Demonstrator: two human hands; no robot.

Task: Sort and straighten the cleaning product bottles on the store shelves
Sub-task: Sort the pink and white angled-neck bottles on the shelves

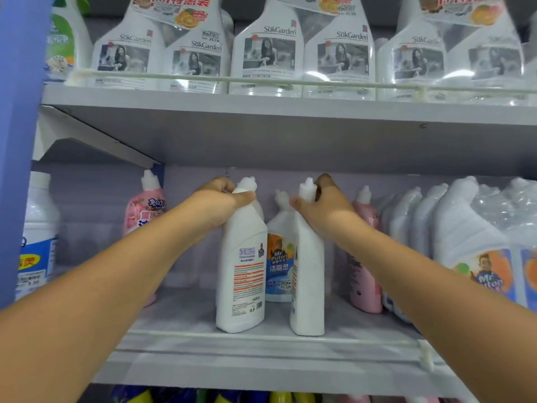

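- Head view: the left hand [220, 199] grips the neck of a white plastic angled-neck bottle with orange-striped back label [242, 266], standing upright near the front of the grey lower shelf [261, 362].
- The right hand [322, 202] grips the neck of a second white plastic bottle turned edge-on [308, 274], just right of the first, apart from it.
- Between and behind them stands a white bottle with blue-orange front label [279, 263].
- Pink plastic bottles [364, 257] stand to the far right.

a grey metal shelf [261, 370] has a thin white rail along its front edge. another grey shelf [290, 112] sits above it. a blue post [17, 112] stands at the left. the back wall [96, 199] is pale grey.
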